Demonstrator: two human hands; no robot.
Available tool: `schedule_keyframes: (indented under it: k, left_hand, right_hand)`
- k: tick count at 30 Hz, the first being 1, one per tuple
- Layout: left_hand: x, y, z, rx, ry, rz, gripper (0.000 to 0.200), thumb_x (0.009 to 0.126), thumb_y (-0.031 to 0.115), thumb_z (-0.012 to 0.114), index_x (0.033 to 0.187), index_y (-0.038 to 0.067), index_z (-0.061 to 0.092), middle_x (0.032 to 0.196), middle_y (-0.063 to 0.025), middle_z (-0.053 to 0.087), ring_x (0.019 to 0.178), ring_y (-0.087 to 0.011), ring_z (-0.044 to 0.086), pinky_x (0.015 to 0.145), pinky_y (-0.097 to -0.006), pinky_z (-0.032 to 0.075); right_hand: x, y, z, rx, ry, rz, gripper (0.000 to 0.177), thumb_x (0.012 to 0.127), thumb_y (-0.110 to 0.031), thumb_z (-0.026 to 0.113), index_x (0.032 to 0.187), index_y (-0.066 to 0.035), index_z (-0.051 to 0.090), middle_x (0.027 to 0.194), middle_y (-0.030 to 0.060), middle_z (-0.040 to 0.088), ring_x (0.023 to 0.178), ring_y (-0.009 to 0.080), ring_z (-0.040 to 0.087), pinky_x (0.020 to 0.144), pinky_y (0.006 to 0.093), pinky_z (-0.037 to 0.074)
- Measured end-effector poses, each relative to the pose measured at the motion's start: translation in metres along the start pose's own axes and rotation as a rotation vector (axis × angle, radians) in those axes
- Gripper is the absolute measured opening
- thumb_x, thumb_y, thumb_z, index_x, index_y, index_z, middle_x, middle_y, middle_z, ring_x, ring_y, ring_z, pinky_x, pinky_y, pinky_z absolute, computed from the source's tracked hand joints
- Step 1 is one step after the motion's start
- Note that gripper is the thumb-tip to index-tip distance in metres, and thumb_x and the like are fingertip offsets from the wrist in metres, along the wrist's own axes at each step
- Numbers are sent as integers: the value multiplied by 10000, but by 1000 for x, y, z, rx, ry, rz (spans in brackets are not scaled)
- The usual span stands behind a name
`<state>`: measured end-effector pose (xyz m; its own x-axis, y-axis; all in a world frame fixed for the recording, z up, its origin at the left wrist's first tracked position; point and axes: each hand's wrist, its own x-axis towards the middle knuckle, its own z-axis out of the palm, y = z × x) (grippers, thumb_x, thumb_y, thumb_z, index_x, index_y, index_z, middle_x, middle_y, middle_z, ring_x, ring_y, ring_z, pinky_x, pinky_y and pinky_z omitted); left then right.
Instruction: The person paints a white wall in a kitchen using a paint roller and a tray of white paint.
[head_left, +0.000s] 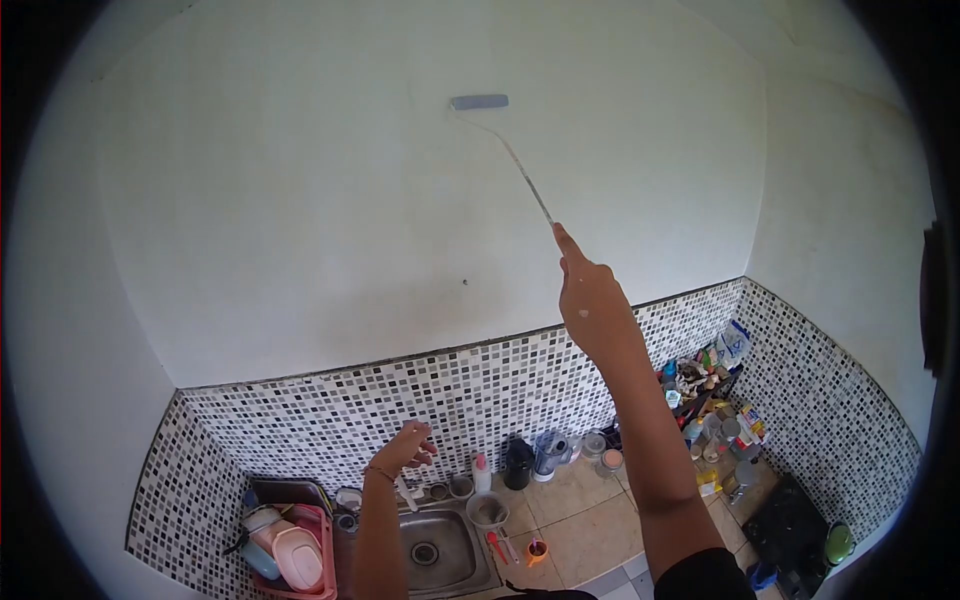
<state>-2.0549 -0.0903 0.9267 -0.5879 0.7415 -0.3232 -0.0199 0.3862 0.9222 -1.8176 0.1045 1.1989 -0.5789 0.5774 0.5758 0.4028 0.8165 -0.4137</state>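
Observation:
My right hand (592, 300) is closed round the handle of a paint roller, its index finger stretched along the shaft. The roller's thin metal rod (527, 177) runs up and left to a grey-blue roller sleeve (480, 101), which lies level against the pale wall (330, 200). Most of the handle is hidden behind my hand. My left hand (406, 448) hangs in front of the mosaic tiles, above the sink, with its fingers loosely bent and apart and nothing visible in them. A bracelet is on that wrist.
Below is a counter with a metal sink (440, 530). A pink dish basket (325, 585) stands left of it. Bottles, jars and a blender jug (548, 455) line the tiled wall (330, 415). Clutter fills the right corner, near a black stove (790, 530).

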Motion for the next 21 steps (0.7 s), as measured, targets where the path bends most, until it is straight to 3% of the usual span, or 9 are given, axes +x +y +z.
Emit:
schedule_keyframes:
  k: [5,8,9,12,13,15,16,18,21]
  left_hand:
    - [26,24,-4,96,-26,55,440,977,473,505,1231,118,446,993,-82,646,788,-143,632,681,-305,475]
    - [54,52,-15,158,45,148,438,962,454,537,1217,110,443,970,-77,638,786,-127,608,679,-307,474]
    - [61,65,-21,99,94,189,436,937,421,590,1197,100,450,932,-80,627,791,-109,577,680,-316,477]
    - [82,104,-46,230,426,398,533,866,354,688,1221,31,456,911,-110,607,832,-238,597,768,-386,509]
    - [107,104,-63,375,602,453,560,844,330,706,1237,21,454,965,-140,599,891,-287,599,812,-409,503]
    - [122,126,-78,559,858,493,590,798,271,737,1258,26,461,1122,-184,551,1043,-343,567,879,-470,483]
    - [98,149,-80,607,935,470,595,774,235,748,1263,40,471,1225,-198,512,1136,-348,532,903,-509,468]
    - [83,177,-87,756,1026,418,590,767,160,728,1297,94,476,1402,-135,392,1299,-327,416,910,-559,435]
    - [99,200,-110,1068,1209,479,766,756,42,693,1441,185,381,1539,-113,268,1426,-298,290,931,-526,399]
  right_hand:
    - [35,-25,-10,32,175,-54,469,988,-176,424,1453,-112,424,941,267,643,879,416,667,773,488,543]
    - [80,-35,-13,42,321,-88,432,1019,-212,366,1438,-153,450,866,232,667,565,289,642,495,421,512]
    - [87,-43,-23,61,302,-68,434,1020,-214,358,1439,-151,450,890,222,672,552,271,635,481,408,510]
    - [88,-55,-40,87,253,-50,434,1021,-213,346,1438,-146,451,959,206,685,535,249,627,464,389,516]
    - [79,-48,-35,78,249,-70,432,1021,-207,350,1435,-144,452,979,210,686,542,262,634,474,396,523]
    - [52,-30,-23,55,222,-87,440,991,-186,384,1422,-149,468,1012,241,674,744,368,641,652,448,535]
    - [33,-19,-11,50,195,-77,454,963,-171,415,1412,-156,482,1024,269,660,937,461,641,820,493,538]
    - [8,4,14,29,208,-157,455,964,-152,406,1412,-162,481,1020,277,650,880,476,638,788,507,537]
    - [5,-8,6,6,149,-81,454,978,-149,385,1423,-166,468,1069,231,652,723,391,668,664,476,561]
